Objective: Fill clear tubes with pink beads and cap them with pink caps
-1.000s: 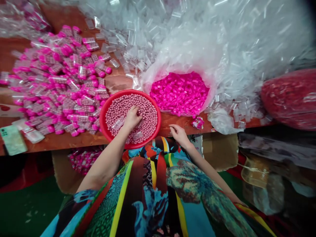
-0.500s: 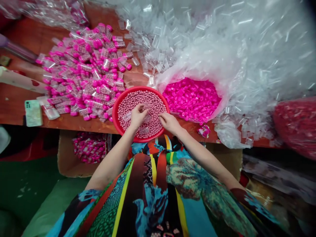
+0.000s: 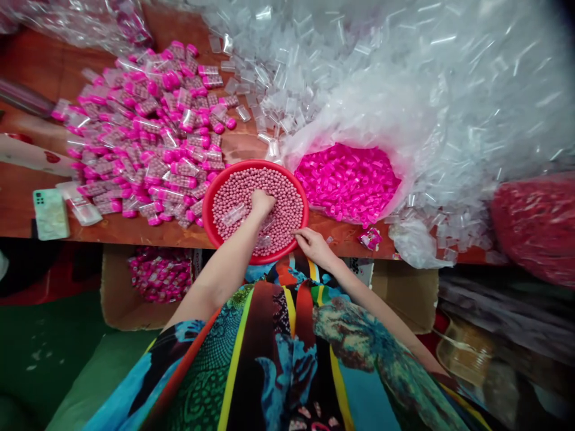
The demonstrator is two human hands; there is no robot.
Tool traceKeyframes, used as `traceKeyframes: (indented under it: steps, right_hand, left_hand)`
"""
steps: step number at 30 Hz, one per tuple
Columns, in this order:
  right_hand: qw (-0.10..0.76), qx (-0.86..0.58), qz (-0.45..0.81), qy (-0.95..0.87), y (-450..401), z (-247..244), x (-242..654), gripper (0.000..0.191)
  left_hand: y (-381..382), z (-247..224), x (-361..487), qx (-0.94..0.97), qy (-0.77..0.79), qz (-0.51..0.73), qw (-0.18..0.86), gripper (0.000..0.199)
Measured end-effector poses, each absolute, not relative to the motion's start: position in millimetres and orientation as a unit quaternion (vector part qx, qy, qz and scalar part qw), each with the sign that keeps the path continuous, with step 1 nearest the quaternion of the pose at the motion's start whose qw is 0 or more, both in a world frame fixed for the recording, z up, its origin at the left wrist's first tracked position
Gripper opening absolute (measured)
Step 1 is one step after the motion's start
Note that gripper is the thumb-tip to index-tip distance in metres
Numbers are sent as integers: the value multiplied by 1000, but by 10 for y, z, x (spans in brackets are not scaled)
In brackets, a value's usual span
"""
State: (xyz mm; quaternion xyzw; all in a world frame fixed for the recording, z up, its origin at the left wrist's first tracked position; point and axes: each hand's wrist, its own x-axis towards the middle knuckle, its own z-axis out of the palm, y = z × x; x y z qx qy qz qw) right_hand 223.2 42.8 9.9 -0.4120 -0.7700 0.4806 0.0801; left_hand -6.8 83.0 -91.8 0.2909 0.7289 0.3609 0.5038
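Observation:
A red bowl (image 3: pixel 208 211) full of small pink beads (image 3: pixel 251 179) sits at the table's front edge, with a few clear plastic tubes (image 3: pixel 234 214) lying on the beads. My left hand (image 3: pixel 263 202) reaches down into the beads near the middle; its fingers are bent down and their tips are hidden, so what they hold cannot be made out. At the bowl's right rim is my right hand (image 3: pixel 312 244), thumb and forefinger pinched together on something too small to make out. Right of the bowl, an open plastic bag holds bright pink caps (image 3: pixel 348 182).
Left of the bowl lies a heap of pink-capped, bead-filled tubes (image 3: pixel 153 131). A phone (image 3: pixel 51 214) rests at the left front edge. Loose clear tubes (image 3: pixel 287 78) and a large clear bag (image 3: pixel 449 78) cover the back right. Below stands a cardboard box (image 3: pixel 117 287).
My left hand has gone down into the beads, and the clear piece at its fingertips no longer shows. My right hand has moved slightly toward me, to the bowl's rim.

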Motion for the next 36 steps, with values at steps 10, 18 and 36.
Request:
traceKeyframes:
  steps: [10,18,36]
  right_hand:
    - [80,-416,486,-765,548,173,2138,23]
    - [143,-414,476,-763,931,310,1653,42]
    - [6,-296,521,-800,1094,395,1629,13]
  left_hand:
    - [402,-452,-168,123,656,433,606,20]
    - [145,-4,-167,100,527,542,647,40]
    - [47,187,-210,130,502,437,735,22]
